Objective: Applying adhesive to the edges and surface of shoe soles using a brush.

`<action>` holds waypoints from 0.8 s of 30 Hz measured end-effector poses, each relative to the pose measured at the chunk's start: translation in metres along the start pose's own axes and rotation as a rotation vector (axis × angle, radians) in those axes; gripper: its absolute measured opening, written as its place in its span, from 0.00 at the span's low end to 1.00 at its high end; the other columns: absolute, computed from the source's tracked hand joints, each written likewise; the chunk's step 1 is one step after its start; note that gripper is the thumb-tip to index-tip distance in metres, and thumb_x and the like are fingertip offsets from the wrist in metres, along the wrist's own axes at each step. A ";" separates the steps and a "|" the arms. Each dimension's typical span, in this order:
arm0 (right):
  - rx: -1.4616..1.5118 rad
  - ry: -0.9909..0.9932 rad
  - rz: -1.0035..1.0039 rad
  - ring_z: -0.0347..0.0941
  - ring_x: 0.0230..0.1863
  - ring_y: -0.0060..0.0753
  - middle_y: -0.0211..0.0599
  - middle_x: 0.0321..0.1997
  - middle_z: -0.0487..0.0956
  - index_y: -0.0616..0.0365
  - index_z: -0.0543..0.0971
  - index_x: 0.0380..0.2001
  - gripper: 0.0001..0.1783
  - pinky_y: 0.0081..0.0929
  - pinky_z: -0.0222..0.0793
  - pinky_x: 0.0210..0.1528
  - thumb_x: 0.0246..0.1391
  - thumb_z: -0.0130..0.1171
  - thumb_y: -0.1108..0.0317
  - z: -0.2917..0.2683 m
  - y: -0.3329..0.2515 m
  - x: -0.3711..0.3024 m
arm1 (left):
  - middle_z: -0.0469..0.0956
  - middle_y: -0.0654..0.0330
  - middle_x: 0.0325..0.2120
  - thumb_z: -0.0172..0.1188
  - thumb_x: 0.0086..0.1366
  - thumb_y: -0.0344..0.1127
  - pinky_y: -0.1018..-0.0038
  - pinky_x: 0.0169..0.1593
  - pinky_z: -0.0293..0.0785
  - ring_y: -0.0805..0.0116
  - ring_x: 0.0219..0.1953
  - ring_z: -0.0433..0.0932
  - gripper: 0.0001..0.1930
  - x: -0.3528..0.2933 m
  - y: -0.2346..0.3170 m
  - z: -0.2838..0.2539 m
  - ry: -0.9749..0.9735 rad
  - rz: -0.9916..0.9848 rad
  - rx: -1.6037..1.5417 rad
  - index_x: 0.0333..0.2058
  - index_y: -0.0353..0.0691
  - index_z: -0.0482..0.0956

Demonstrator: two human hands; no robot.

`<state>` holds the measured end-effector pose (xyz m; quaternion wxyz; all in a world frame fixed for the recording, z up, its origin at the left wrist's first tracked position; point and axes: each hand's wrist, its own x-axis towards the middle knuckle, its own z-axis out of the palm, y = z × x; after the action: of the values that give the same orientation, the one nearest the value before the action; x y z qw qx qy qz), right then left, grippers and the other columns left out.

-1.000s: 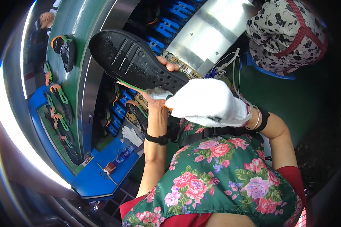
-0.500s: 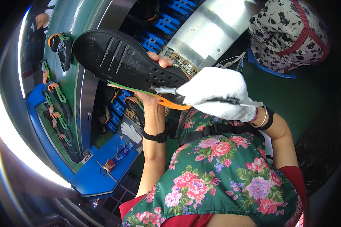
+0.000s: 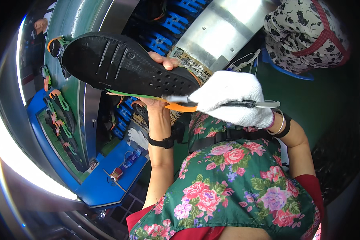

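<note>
My bare left hand (image 3: pixel 163 61) grips a black shoe sole (image 3: pixel 128 60) from beneath, with its fingertips showing over the far edge. Holes dot the sole's toe half and slots cross its other end; a green-to-orange band runs along its near edge. In a white glove, my right hand (image 3: pixel 234 96) is closed round a slim brush (image 3: pixel 179 99), whose handle sticks out behind the fist. Smeared by motion, the pale brush tip lies at the sole's near edge, by the orange band. Most of the left palm is hidden under the sole.
At the left, a green conveyor belt (image 3: pixel 78 18) carries several orange-and-green shoe parts (image 3: pixel 59 100). White gloves (image 3: pixel 138 138) and a blue bottle (image 3: pixel 133 157) lie around a blue table (image 3: pixel 104 186). Beyond the sole stands a metal housing (image 3: pixel 212 30); a person in a patterned cap (image 3: pixel 304 36) is at upper right.
The sole has shifted a little to the left and turned slightly in my left hand. The brush tip has moved from the sole's face toward its near coloured edge.
</note>
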<state>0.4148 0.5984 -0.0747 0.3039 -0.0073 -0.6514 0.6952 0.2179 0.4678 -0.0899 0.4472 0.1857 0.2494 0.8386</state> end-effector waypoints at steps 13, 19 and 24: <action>0.042 -0.103 -0.001 0.84 0.43 0.40 0.36 0.42 0.88 0.53 0.89 0.37 0.11 0.36 0.78 0.47 0.49 0.71 0.75 -0.010 -0.002 0.002 | 0.79 0.47 0.42 0.60 0.67 0.66 0.55 0.54 0.77 0.53 0.44 0.82 0.40 0.012 0.007 -0.005 -0.063 0.012 0.162 0.49 0.25 0.75; -0.056 -0.106 -0.061 0.84 0.43 0.39 0.35 0.44 0.89 0.53 0.89 0.37 0.10 0.35 0.78 0.47 0.49 0.71 0.74 -0.012 0.000 0.003 | 0.78 0.47 0.43 0.58 0.68 0.68 0.57 0.54 0.76 0.52 0.44 0.81 0.40 0.022 0.004 0.002 -0.088 0.018 0.131 0.49 0.25 0.76; -0.208 -0.109 -0.174 0.84 0.41 0.39 0.33 0.42 0.88 0.51 0.89 0.39 0.13 0.34 0.80 0.42 0.48 0.71 0.74 -0.011 0.002 0.002 | 0.78 0.47 0.44 0.55 0.65 0.75 0.57 0.55 0.76 0.51 0.46 0.80 0.46 0.024 0.002 -0.009 -0.090 0.009 0.130 0.50 0.25 0.76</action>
<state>0.4166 0.6092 -0.0771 0.3248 0.0558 -0.7336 0.5943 0.1993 0.4854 -0.0937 0.4412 0.2530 0.2820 0.8135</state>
